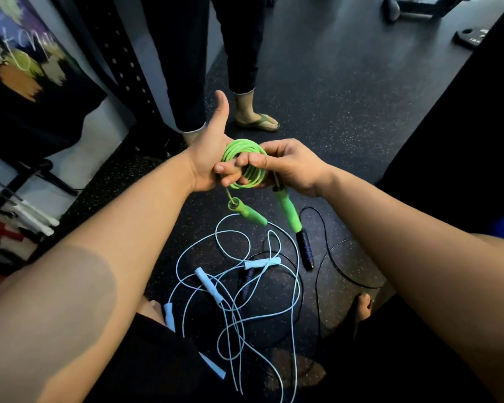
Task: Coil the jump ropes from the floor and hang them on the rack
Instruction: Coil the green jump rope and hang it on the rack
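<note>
A: Nearest, at six o'clock?
B: Light blue jump ropes (208, 283), tangled loose on the floor (346, 97), crossed with a black jump rope (306, 248) toward four o'clock.
A: And at the centre?
B: Green jump rope (245, 167), wound into a small coil, held off the floor. Gripped by the left hand (207, 158) from nine o'clock, fingers curled through the loops, thumb up toward twelve. Pinched by the right hand (291, 167) from three o'clock, fingers curled round the strands. Both green handles (288, 210) dangling toward six.
A: Farther out?
B: At twelve o'clock, another person's sandalled foot (256, 122); at ten, a perforated black upright (120, 53).
</note>
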A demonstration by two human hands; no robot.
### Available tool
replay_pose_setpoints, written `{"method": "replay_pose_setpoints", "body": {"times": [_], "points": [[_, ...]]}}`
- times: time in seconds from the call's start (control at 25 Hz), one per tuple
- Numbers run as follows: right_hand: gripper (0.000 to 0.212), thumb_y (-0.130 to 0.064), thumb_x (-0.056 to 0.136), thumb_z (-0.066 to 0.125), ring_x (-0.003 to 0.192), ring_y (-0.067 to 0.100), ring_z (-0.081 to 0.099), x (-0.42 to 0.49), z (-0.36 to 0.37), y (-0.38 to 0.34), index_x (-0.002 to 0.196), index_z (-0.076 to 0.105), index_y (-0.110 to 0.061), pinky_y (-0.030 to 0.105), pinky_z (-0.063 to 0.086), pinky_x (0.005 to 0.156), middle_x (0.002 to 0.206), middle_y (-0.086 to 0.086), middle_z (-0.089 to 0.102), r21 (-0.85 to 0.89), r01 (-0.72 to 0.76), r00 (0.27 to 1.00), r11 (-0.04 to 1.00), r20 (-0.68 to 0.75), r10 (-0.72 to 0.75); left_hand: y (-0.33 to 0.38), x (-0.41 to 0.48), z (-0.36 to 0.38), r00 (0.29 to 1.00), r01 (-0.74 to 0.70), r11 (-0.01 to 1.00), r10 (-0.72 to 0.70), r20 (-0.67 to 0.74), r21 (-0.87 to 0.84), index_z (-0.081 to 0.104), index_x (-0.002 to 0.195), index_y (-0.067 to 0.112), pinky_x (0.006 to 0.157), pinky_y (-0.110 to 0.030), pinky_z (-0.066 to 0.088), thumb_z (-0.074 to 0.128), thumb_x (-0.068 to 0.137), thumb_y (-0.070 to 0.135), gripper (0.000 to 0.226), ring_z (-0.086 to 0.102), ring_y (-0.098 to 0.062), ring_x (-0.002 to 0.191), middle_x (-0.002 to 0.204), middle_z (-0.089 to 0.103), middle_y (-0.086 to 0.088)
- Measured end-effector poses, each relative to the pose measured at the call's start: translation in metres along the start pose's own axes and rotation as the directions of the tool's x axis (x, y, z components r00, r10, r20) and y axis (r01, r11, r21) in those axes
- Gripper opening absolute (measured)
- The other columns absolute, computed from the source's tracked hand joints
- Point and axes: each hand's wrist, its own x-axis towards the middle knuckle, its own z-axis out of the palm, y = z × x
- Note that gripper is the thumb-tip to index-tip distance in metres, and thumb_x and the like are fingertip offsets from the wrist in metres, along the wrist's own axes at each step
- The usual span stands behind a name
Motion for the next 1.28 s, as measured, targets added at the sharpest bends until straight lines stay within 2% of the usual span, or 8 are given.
{"method": "replay_pose_setpoints", "body": {"times": [0.16, 0.32, 0.48, 0.56, 0.72, 0.96, 1.16, 1.28], "points": [[0.022, -0.024, 0.090, 0.071, 0.090, 0.027, 0.067, 0.006, 0.025, -0.013, 0.105, 0.073, -0.009, 0.046, 0.054, 0.087, 0.097, 0.017, 0.072, -0.028, 0.061, 0.998, 0.998, 0.035, -0.060, -0.007, -0.027, -0.003, 0.940, -0.108, 0.993, 0.115, -0.321, 0.039, 0.047, 0.047, 0.006, 0.059, -0.035, 0.044, 0.000, 0.079, 0.092, 0.103, 0.027, -0.024, 0.031, 0.032, 0.028, -0.004], [0.035, -0.026, 0.086, 0.074, 0.077, 0.021, 0.066, 0.014, 0.084, -0.016, 0.100, 0.067, 0.005, 0.036, 0.059, 0.072, 0.088, 0.023, 0.069, -0.061, 0.102, 0.990, 0.993, 0.100, -0.095, -0.034, -0.071, -0.028, 0.764, -0.139, 0.983, 0.183, -0.619, 0.120, 0.047, 0.052, 0.008, 0.045, -0.030, 0.032, 0.011, 0.075, 0.095, 0.097, 0.030, -0.023, 0.036, 0.040, 0.033, -0.007], [0.014, -0.014, 0.095, 0.065, 0.053, 0.011, 0.057, 0.022, 0.161, -0.008, 0.085, 0.065, -0.005, 0.021, 0.047, 0.050, 0.071, 0.009, 0.062, -0.021, 0.115, 0.985, 0.993, 0.130, -0.112, -0.078, -0.136, -0.070, 0.824, -0.187, 0.982, 0.157, -0.544, 0.001, 0.059, 0.077, 0.005, 0.051, -0.030, 0.034, 0.020, 0.089, 0.082, 0.087, 0.034, -0.018, 0.046, 0.048, 0.036, -0.003], [0.016, -0.018, 0.096, 0.064, 0.052, 0.015, 0.054, 0.030, 0.198, 0.003, 0.086, 0.065, -0.007, 0.024, 0.045, 0.049, 0.072, 0.009, 0.063, 0.037, 0.072, 0.983, 0.997, 0.165, -0.078, -0.104, -0.177, -0.081, 0.853, -0.281, 0.954, 0.197, -0.482, -0.108, 0.061, 0.093, 0.004, 0.059, -0.029, 0.039, 0.038, 0.094, 0.053, 0.054, 0.041, -0.016, 0.056, 0.055, 0.045, -0.001], [0.007, -0.013, 0.096, 0.064, 0.058, 0.018, 0.054, 0.045, 0.270, 0.021, 0.095, 0.066, -0.007, 0.024, 0.044, 0.048, 0.072, 0.004, 0.065, 0.069, -0.013, 0.960, 0.998, 0.281, -0.007, -0.166, -0.248, -0.088, 0.776, -0.384, 0.895, 0.181, -0.604, -0.225, 0.059, 0.102, 0.005, 0.069, -0.028, 0.046, 0.054, 0.077, 0.011, 0.025, 0.054, -0.015, 0.066, 0.067, 0.058, -0.004], [0.020, -0.014, 0.094, 0.068, 0.060, 0.021, 0.060, 0.099, 0.354, 0.030, 0.111, 0.062, -0.006, 0.028, 0.050, 0.049, 0.079, 0.008, 0.069, 0.114, -0.043, 0.954, 0.993, 0.300, 0.007, -0.183, -0.305, -0.155, 0.681, -0.150, 0.989, 0.107, -0.725, 0.005, 0.051, 0.126, 0.005, 0.088, -0.035, 0.052, 0.046, 0.104, 0.001, 0.022, 0.062, -0.014, 0.084, 0.091, 0.063, -0.005], [0.018, -0.018, 0.096, 0.065, 0.067, 0.018, 0.068, 0.160, 0.394, 0.051, 0.111, 0.060, -0.011, 0.030, 0.057, 0.056, 0.086, 0.005, 0.073, 0.016, -0.149, 0.904, 0.989, 0.408, 0.130, -0.211, -0.314, -0.208, 0.604, -0.067, 0.998, 0.023, -0.796, -0.021, 0.055, 0.131, 0.010, 0.077, -0.020, 0.058, 0.047, 0.105, 0.002, 0.029, 0.068, -0.006, 0.084, 0.100, 0.068, -0.005], [0.018, -0.017, 0.099, 0.059, 0.067, 0.019, 0.069, 0.199, 0.421, 0.070, 0.115, 0.053, -0.010, 0.029, 0.059, 0.057, 0.090, 0.008, 0.071, -0.025, -0.214, 0.869, 0.976, 0.452, 0.202, -0.236, -0.308, -0.249, 0.526, 0.012, 1.000, -0.002, -0.850, 0.005, 0.058, 0.136, 0.014, 0.086, -0.028, 0.060, 0.050, 0.104, 0.005, 0.034, 0.071, -0.011, 0.090, 0.109, 0.073, -0.006]]}}
